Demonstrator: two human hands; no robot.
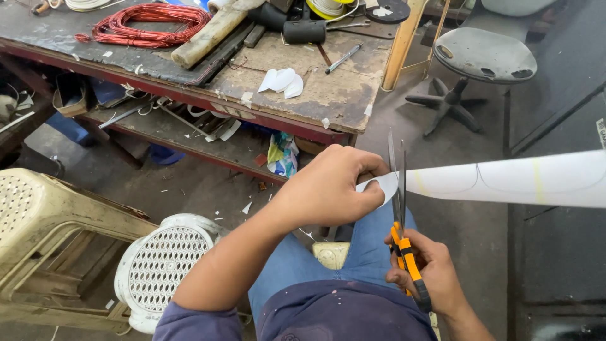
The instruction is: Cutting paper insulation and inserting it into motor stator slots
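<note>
Seated over blue jeans (372, 246), a person works a pair of scissors (399, 215) through a long white sheet (505, 180). Right hand (423, 268) grips the orange-and-black handles low in the lap, fingers curled tight around them, blades pointing straight up and nearly shut on the sheet. Left hand (328, 189), just left of the blades, pinches the sheet's rounded end between thumb and fingers; the rest of the sheet runs away to the right of the blades, marked with curved pencil lines.

Beyond the left hand stands a worn workbench (328, 95), with a few white cut pieces (282, 82) lying on top, a pen (344, 58) just right of them and a coil of red wire (148, 25) farther left. Below and left of the left forearm sit two cream plastic stools (164, 265), one upended. A grey swivel stool (486, 57) stands well beyond the right hand, past the bench's corner.
</note>
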